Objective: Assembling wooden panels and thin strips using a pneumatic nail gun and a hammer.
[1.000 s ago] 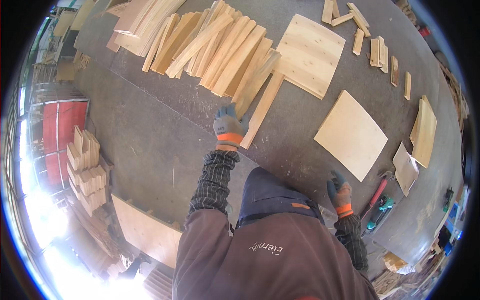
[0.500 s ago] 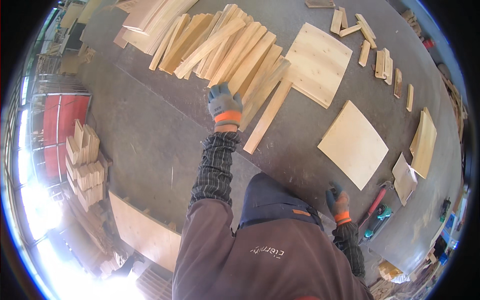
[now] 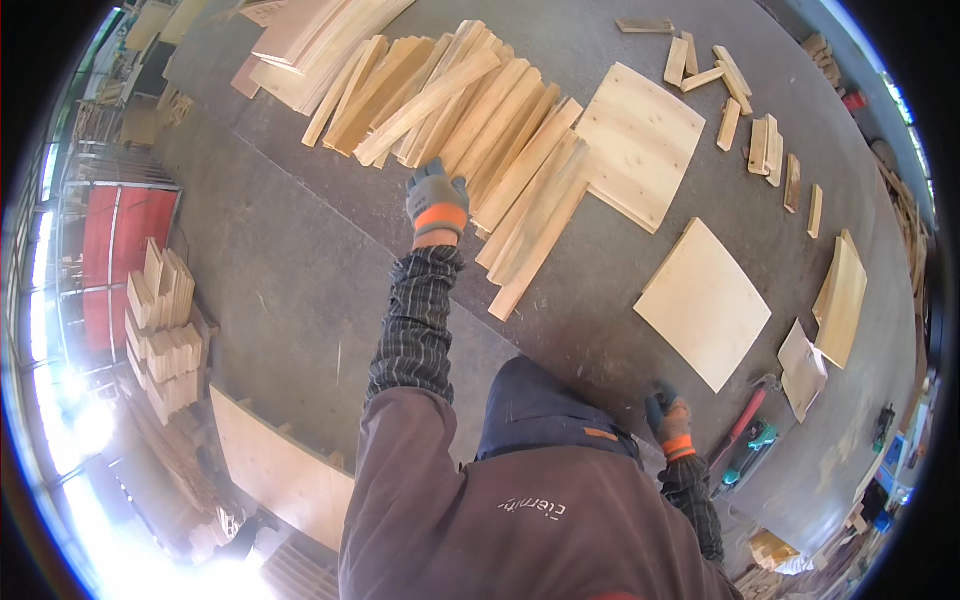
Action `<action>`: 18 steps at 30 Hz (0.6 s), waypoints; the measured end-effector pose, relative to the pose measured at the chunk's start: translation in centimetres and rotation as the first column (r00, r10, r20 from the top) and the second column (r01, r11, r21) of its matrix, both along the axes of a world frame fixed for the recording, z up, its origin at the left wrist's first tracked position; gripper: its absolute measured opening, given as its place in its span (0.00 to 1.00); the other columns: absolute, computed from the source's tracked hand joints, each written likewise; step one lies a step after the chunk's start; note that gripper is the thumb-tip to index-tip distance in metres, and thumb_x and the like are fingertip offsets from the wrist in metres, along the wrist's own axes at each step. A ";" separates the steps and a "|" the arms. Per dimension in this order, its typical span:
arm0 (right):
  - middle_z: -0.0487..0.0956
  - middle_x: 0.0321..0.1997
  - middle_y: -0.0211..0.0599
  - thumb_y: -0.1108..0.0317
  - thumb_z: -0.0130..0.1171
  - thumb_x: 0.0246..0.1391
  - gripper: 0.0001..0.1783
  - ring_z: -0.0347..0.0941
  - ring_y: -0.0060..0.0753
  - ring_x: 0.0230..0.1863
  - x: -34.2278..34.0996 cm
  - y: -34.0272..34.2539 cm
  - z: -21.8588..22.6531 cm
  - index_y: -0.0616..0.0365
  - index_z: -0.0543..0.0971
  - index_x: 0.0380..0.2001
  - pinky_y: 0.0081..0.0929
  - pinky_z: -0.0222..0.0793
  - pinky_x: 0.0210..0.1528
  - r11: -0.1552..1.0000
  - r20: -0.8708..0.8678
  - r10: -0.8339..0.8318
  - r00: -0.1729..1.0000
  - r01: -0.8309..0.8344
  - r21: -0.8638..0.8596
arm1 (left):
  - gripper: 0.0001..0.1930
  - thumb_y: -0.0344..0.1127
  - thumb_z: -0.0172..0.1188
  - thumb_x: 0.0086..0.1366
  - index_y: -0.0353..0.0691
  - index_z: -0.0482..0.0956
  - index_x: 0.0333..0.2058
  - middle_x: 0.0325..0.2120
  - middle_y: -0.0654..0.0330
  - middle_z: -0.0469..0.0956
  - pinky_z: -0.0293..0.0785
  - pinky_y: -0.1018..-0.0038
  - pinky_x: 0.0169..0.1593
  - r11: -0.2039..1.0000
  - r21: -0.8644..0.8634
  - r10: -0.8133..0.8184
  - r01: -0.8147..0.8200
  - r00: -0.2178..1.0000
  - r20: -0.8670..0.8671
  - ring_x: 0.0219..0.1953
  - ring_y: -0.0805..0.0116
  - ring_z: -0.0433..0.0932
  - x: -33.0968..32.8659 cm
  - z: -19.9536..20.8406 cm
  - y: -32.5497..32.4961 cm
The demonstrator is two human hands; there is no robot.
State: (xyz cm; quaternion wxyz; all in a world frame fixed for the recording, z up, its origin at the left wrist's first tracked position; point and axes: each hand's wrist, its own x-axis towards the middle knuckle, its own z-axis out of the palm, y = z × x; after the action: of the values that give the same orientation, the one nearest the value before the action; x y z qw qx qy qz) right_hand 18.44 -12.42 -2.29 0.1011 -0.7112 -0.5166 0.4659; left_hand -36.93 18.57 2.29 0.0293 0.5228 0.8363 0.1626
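My left hand, in a grey glove with an orange band, is at the near ends of a row of wooden strips. Its fingers and thumb close around the end of one strip, though the fingertips are partly hidden. The strips lie side by side at a slant, with one across the top of others. To the right, my right hand, gloved alike, rests by the table's near edge with its fingers apart and nothing in them. A square wooden panel lies beyond it.
A larger panel touches the strips' right side. Stacked boards stand at the far left. Short wood offcuts are scattered at the far right. A red-handled tool and a teal power tool lie right of my right hand.
My left hand has shifted slightly left along the strip ends. The strips on the right now lie closer together, against the rightmost one. My right hand has barely moved.
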 end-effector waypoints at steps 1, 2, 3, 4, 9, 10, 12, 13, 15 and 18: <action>0.85 0.38 0.40 0.68 0.67 0.60 0.23 0.81 0.37 0.38 0.2 -0.2 -0.4 0.56 0.80 0.58 0.35 0.77 0.43 1.000 0.004 -0.004 1.000 0.004 0.004 | 0.26 0.44 0.71 0.62 0.40 0.79 0.57 0.57 0.45 0.77 0.76 0.50 0.60 1.000 0.004 -0.004 0.004 1.000 0.004 0.59 0.39 0.75 0.3 -0.1 0.1; 0.83 0.35 0.37 0.71 0.65 0.61 0.22 0.79 0.30 0.33 0.4 -0.3 -0.8 0.58 0.79 0.58 0.31 0.75 0.37 0.998 -0.016 0.017 1.000 -0.016 0.066 | 0.27 0.43 0.71 0.61 0.41 0.79 0.57 0.56 0.45 0.77 0.76 0.50 0.59 1.000 0.021 -0.009 0.009 1.000 0.009 0.58 0.39 0.76 0.5 -0.2 0.2; 0.81 0.32 0.33 0.75 0.63 0.62 0.21 0.78 0.22 0.29 0.7 -0.5 -1.1 0.60 0.79 0.59 0.26 0.74 0.31 0.991 -0.034 0.039 0.999 -0.034 0.129 | 0.27 0.43 0.72 0.60 0.41 0.79 0.57 0.55 0.45 0.78 0.76 0.50 0.59 0.999 0.038 -0.014 0.013 1.000 0.014 0.57 0.39 0.76 0.8 -0.3 0.2; 0.81 0.32 0.33 0.75 0.63 0.62 0.21 0.78 0.22 0.29 0.4 -0.2 -0.8 0.60 0.79 0.59 0.26 0.74 0.31 0.991 -0.035 0.039 0.999 -0.034 0.132 | 0.27 0.43 0.72 0.60 0.41 0.79 0.57 0.55 0.45 0.78 0.76 0.50 0.59 0.999 0.040 -0.014 0.013 1.000 0.013 0.57 0.39 0.76 0.9 -0.3 0.0; 0.82 0.35 0.35 0.74 0.63 0.62 0.21 0.77 0.24 0.31 -1.2 1.4 2.8 0.59 0.79 0.59 0.28 0.75 0.34 0.997 -0.011 0.068 0.998 -0.067 0.022 | 0.29 0.33 0.77 0.53 0.41 0.80 0.55 0.51 0.46 0.78 0.76 0.52 0.58 0.934 0.317 0.088 -0.163 0.967 0.237 0.53 0.41 0.78 0.2 0.9 -2.0; 0.82 0.35 0.35 0.74 0.63 0.62 0.21 0.77 0.24 0.31 -1.4 1.5 3.6 0.59 0.79 0.59 0.28 0.75 0.34 0.999 -0.005 0.049 0.999 -0.049 0.022 | 0.30 0.27 0.77 0.52 0.41 0.80 0.55 0.50 0.47 0.78 0.77 0.54 0.57 0.913 0.390 0.034 -0.120 0.975 0.219 0.52 0.42 0.78 0.3 1.3 -2.1; 0.83 0.35 0.36 0.72 0.65 0.60 0.24 0.78 0.25 0.33 -1.6 1.4 4.3 0.58 0.79 0.60 0.29 0.76 0.36 0.998 0.050 0.019 0.999 -0.022 0.058 | 0.29 0.26 0.77 0.52 0.40 0.80 0.55 0.49 0.47 0.78 0.77 0.55 0.56 0.887 0.460 -0.062 -0.043 0.976 0.211 0.51 0.42 0.78 1.2 2.4 -2.6; 0.83 0.35 0.36 0.72 0.65 0.60 0.24 0.78 0.25 0.33 -1.4 1.1 4.2 0.58 0.79 0.60 0.29 0.76 0.36 0.999 0.055 -0.009 0.998 0.006 0.049 | 0.29 0.25 0.76 0.52 0.40 0.80 0.55 0.48 0.48 0.78 0.77 0.55 0.55 0.849 0.528 -0.146 0.022 0.970 0.195 0.51 0.43 0.78 2.0 3.1 -2.9; 0.83 0.38 0.36 0.71 0.67 0.59 0.29 0.78 0.25 0.36 -0.6 0.9 3.7 0.56 0.77 0.65 0.29 0.77 0.39 0.963 0.078 -0.049 0.996 0.027 0.268 | 0.27 0.24 0.76 0.52 0.39 0.81 0.53 0.48 0.49 0.78 0.77 0.56 0.55 0.841 0.536 -0.253 0.081 0.933 0.256 0.51 0.44 0.78 3.9 3.9 -3.6; 0.84 0.44 0.38 0.71 0.70 0.57 0.37 0.79 0.27 0.38 -0.1 2.7 4.3 0.55 0.72 0.71 0.29 0.78 0.43 0.862 0.156 -0.170 0.973 0.070 0.502 | 0.24 0.23 0.75 0.51 0.38 0.84 0.50 0.47 0.50 0.80 0.79 0.60 0.52 0.773 0.510 -0.572 0.377 0.763 0.302 0.50 0.48 0.80 9.4 5.9 -5.3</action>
State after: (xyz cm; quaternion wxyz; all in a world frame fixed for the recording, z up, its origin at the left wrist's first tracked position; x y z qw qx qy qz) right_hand 18.31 -9.68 2.06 0.2573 -0.7347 -0.5802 0.2395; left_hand -27.57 13.23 8.21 0.1460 0.6643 0.5871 0.4390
